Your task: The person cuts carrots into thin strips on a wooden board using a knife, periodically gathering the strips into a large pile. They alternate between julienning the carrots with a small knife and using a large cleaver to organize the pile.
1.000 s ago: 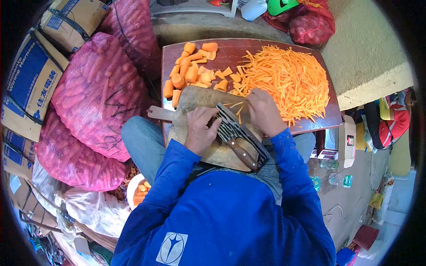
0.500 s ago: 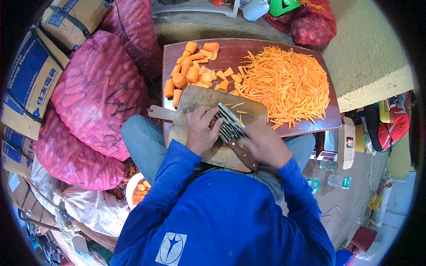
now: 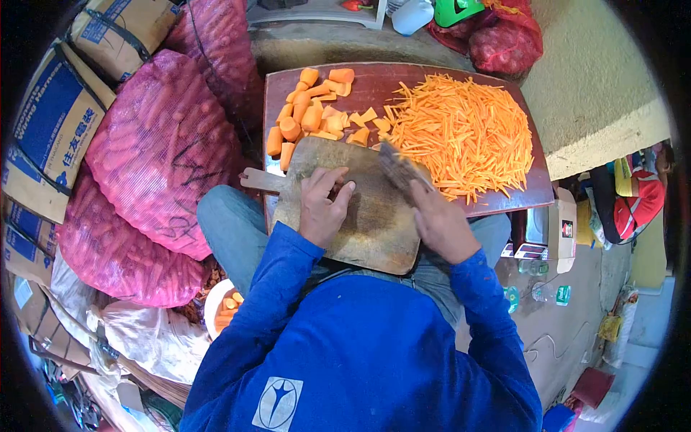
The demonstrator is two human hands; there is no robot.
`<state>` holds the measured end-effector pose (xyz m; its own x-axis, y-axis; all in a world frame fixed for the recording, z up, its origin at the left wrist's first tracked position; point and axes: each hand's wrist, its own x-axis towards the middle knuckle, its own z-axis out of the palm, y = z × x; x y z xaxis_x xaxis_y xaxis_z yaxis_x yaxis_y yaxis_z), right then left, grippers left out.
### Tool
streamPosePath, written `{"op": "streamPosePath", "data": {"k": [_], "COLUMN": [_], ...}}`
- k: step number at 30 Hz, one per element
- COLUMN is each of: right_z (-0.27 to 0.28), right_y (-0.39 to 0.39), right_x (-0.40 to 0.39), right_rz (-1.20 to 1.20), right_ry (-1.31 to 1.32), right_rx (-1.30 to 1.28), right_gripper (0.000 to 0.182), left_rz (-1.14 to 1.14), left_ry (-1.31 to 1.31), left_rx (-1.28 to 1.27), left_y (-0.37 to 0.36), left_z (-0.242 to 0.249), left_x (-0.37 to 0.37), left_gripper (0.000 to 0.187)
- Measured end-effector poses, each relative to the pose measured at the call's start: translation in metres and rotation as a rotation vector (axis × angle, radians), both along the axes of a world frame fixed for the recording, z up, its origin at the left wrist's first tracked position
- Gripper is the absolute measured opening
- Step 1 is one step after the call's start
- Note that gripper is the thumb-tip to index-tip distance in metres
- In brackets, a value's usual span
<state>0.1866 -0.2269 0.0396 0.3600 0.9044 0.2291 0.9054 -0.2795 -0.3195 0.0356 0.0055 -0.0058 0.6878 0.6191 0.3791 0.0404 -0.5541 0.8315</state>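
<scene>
A wooden cutting board [image 3: 374, 223] with a short handle lies across my lap and the table's near edge. My left hand [image 3: 324, 207] rests on its left half, fingers bent and thumb apart, with nothing visible between them. My right hand [image 3: 445, 225] grips a knife [image 3: 403, 170], blurred by motion, over the board's right edge beside the carrot strips. A large heap of carrot strips [image 3: 464, 137] covers the right of the dark red table [image 3: 381, 72]. Peeled carrot chunks [image 3: 311, 119] and thinner slices sit at the table's left, just beyond the board.
Pink mesh sacks [image 3: 162, 155] full of carrots are stacked at left beside strapped cardboard boxes [image 3: 54, 129]. A white bucket [image 3: 216, 308] with carrot pieces stands near my left thigh. Plastic bottles [image 3: 554, 294] lie on the floor at right. A red mesh bag [image 3: 507, 43] sits behind the table.
My right hand and the knife have moved right, away from my left hand, to the strip heap. Loose strips have gone from the board. My left hand has barely moved.
</scene>
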Motion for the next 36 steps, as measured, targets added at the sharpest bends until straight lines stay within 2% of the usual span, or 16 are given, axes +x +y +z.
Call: {"op": "streamPosePath", "data": {"k": [3, 5, 6, 8, 9, 11, 12, 15, 20, 22, 25, 27, 29, 33, 35, 36], "right_z": [0.003, -0.006, -0.001, 0.018, 0.023, 0.028, 0.029, 0.014, 0.005, -0.002, -0.007, -0.005, -0.008, -0.001, 0.002, 0.004], "right_y": [-0.009, -0.016, -0.019, -0.026, -0.027, -0.028, -0.029, -0.032, -0.034, -0.027, -0.014, -0.008, -0.005, -0.004, -0.003, -0.002], "right_x": [0.022, 0.044, 0.048, 0.053, 0.057, 0.066, 0.069, 0.073, 0.056, 0.05, 0.043, 0.041, 0.043, 0.047, 0.054, 0.056], "right_rz": [-0.082, -0.147, -0.156, -0.458, -0.465, -0.448, -0.369, -0.314, -0.236, -0.304, -0.346, -0.302, -0.263, -0.229, -0.179, -0.158], "right_ry": [0.032, 0.063, 0.062, 0.764, 0.762, 1.277, 1.405, 1.617, 1.571, 1.579, 1.629, 1.649, 1.67, 1.65, 1.699, 1.711], "right_rx": [0.082, 0.354, 0.354, 0.437, 0.443, 0.824, 0.897, 1.016, 0.927, 0.899, 0.852, 0.823, 0.828, 0.856, 0.928, 0.962], "right_gripper": [0.053, 0.049, 0.049, 0.044, 0.044, 0.039, 0.035, 0.037, 0.051, 0.049, 0.04, 0.039, 0.041, 0.038, 0.033, 0.03], "left_rz": [-0.008, -0.022, -0.024, -0.037, -0.049, -0.067, -0.069, -0.099, -0.214, -0.248, -0.254, -0.277, -0.314, -0.263, -0.661, -0.664], "left_ry": [0.004, 0.007, 0.014, 0.02, 0.028, 0.033, 0.039, 0.052, 0.052, -0.109, -0.044, 0.017, 0.008, -0.032, -0.146, -0.15], "left_rx": [0.031, 0.025, 0.049, 0.077, 0.064, 0.056, 0.081, 0.114, -0.074, -0.109, -0.087, -0.169, -0.68, -0.695, -1.394, -1.394], "left_y": [0.001, 0.0, 0.0, 0.0, 0.001, 0.001, 0.0, -0.004, -0.019, -0.02, -0.015, -0.013, -0.01, -0.014, -0.003, -0.007], "left_z": [0.001, 0.001, 0.003, 0.003, 0.001, -0.002, -0.001, 0.004, 0.025, 0.026, 0.02, 0.003, -0.009, 0.023, 0.021, 0.025], "left_x": [-0.001, 0.001, 0.001, 0.002, 0.002, 0.002, 0.002, 0.008, 0.045, 0.068, 0.092, 0.101, 0.111, 0.132, 0.166, 0.178], "left_gripper": [0.027, 0.027, 0.026, 0.024, 0.023, 0.021, 0.02, 0.018, 0.017, 0.018, 0.02, 0.026, 0.036, 0.04, 0.038, 0.038]}}
